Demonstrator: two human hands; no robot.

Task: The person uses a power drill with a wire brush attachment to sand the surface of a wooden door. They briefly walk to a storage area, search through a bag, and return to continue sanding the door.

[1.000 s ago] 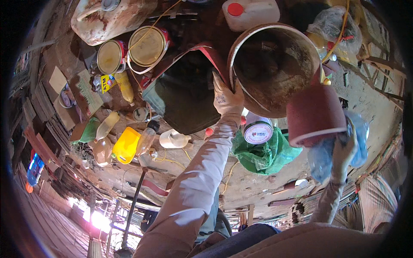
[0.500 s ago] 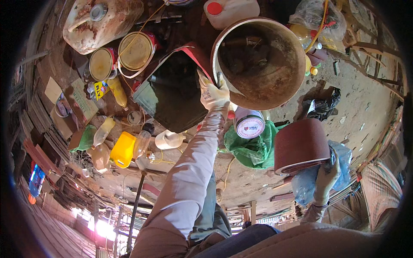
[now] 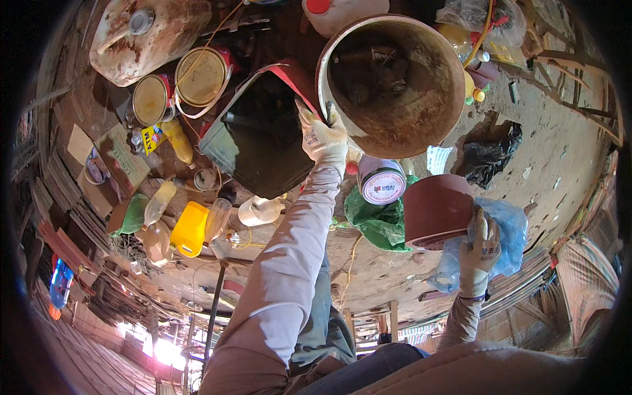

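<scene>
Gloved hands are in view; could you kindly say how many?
2: the left hand at the round bucket, the right hand at the blue plastic, beside the maroon roll.

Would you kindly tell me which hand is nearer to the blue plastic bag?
The right. The right hand is against the blue plastic bag; the left hand is well away, up and to the left, at the large bucket's rim.
</scene>
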